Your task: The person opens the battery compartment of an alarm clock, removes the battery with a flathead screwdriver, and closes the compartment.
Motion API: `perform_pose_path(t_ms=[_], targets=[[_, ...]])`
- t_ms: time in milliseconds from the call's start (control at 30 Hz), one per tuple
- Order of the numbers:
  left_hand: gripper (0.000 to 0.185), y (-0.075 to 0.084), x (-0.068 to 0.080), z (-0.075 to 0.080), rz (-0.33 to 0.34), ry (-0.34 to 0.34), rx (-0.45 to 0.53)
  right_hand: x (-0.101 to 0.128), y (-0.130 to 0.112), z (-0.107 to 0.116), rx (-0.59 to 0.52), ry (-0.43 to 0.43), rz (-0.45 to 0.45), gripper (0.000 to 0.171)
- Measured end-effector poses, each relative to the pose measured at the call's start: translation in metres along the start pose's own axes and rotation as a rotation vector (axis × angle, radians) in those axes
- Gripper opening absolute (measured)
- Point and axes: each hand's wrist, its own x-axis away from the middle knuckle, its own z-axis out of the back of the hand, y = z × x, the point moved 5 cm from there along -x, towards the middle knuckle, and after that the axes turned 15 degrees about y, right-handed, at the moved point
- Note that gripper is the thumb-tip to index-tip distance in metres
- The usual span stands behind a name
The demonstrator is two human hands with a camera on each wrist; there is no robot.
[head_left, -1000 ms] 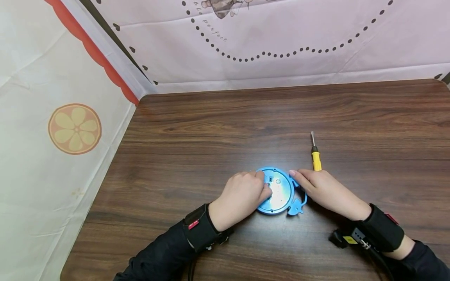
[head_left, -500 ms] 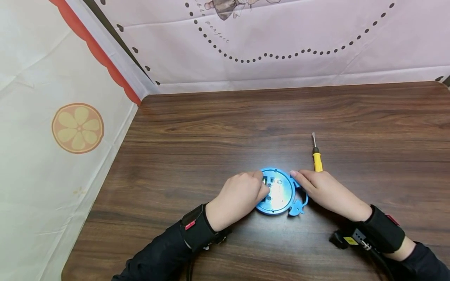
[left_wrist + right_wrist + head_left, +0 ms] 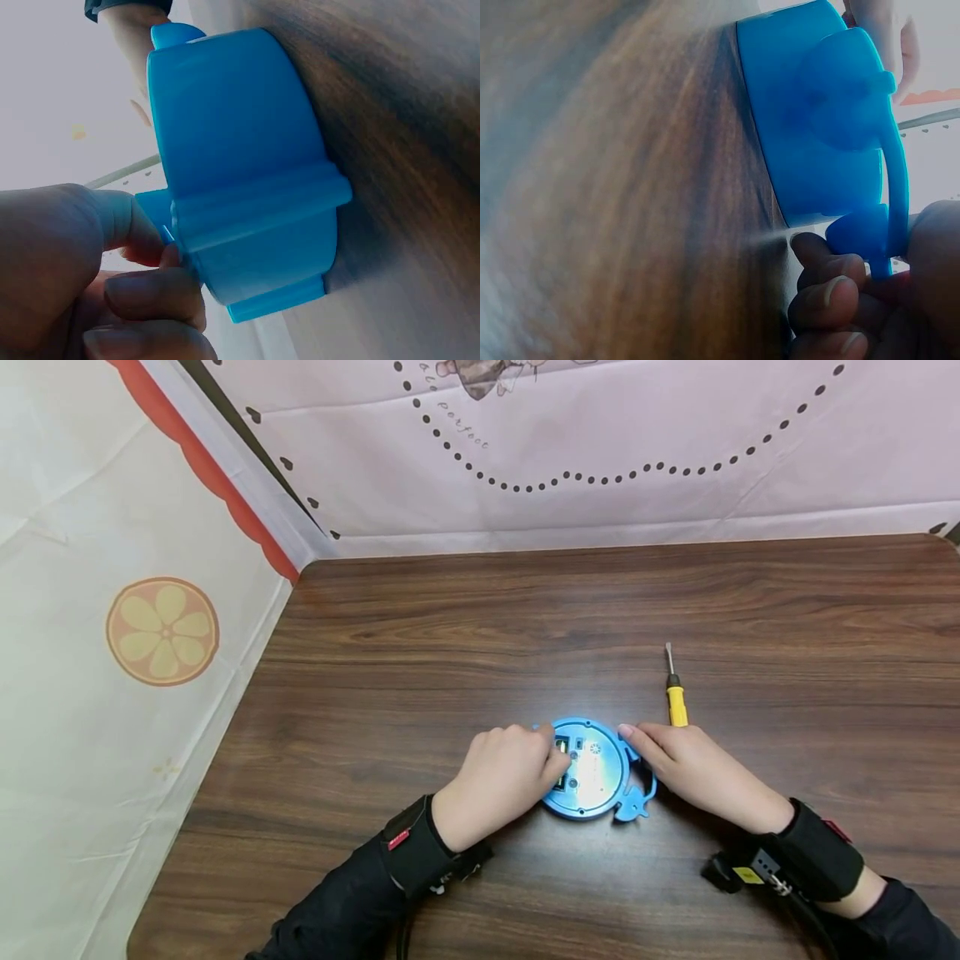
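L hand [image 3: 501, 781] curls over the left edge of a round blue plastic device [image 3: 596, 770] lying back-up, mid-tabletop [image 3: 480, 627], fingertips pinching at its open battery bay. R hand [image 3: 693, 766], fingers curled, grips the device's right rim; yellow screwdriver [image 3: 675, 696] lies just beyond, untouched. Step in hand, apparently: working the battery bay w/ the body steadied — next move needs a firm R-side hold.

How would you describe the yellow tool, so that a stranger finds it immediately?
On the dark wooden table, look just beyond the right hand. There lies a small screwdriver, its metal tip pointing away from the person. Its yellow handle sets it apart from the round blue device.
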Motion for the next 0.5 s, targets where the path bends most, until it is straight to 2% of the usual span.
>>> perform_pose_path(t_ms=[167,500], targets=[[0.038,-0.0050,0.0003,0.0028,0.043,-0.008,0.013,-0.0007,0.0001,0.0009,0.004,-0.001,-0.002,0.049],[0.040,-0.0083,0.0009,0.0028,0.052,0.006,0.014,-0.0004,0.0009,-0.0001,-0.004,-0.005,-0.008,0.049]])
